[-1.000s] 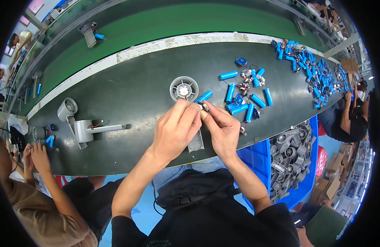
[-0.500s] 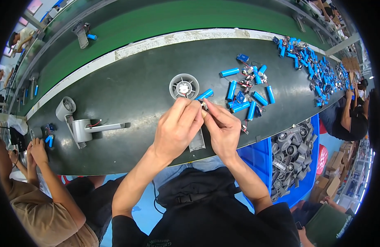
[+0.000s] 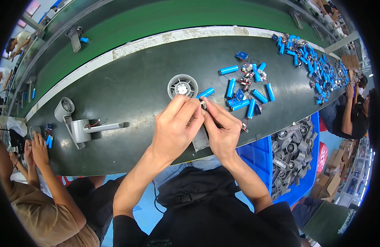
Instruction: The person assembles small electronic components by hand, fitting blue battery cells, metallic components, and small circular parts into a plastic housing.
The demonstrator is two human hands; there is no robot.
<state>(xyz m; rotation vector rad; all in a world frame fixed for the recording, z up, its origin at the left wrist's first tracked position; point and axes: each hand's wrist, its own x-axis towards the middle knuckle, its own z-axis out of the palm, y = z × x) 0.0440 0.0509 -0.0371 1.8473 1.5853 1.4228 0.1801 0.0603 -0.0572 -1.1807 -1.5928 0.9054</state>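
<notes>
My left hand (image 3: 176,125) and my right hand (image 3: 221,131) meet above the dark worktop, fingertips pinched together. Between them is a small pale wired part (image 3: 204,103), mostly covered by the fingers, so its exact kind does not show. A blue cylindrical battery (image 3: 206,93) lies just beyond the fingertips. Behind my left hand stands a round grey fan housing (image 3: 182,86), its hub and spokes facing up. A grey handle piece (image 3: 201,140) extends under my hands toward the table's near edge; the hands hide its upper end.
Loose blue batteries with wired boards (image 3: 260,96) lie at right, with a larger heap (image 3: 317,70) farther off. Grey fan assemblies (image 3: 79,131) lie left, near a co-worker's hands (image 3: 39,150). A blue bin (image 3: 255,162) holds grey housings. Beyond the white ledge runs a green belt (image 3: 169,18).
My hands stay pinched together in nearly the same place, with small finger shifts. The grey piece on the green belt has moved left. The co-worker's hands at left have moved slightly.
</notes>
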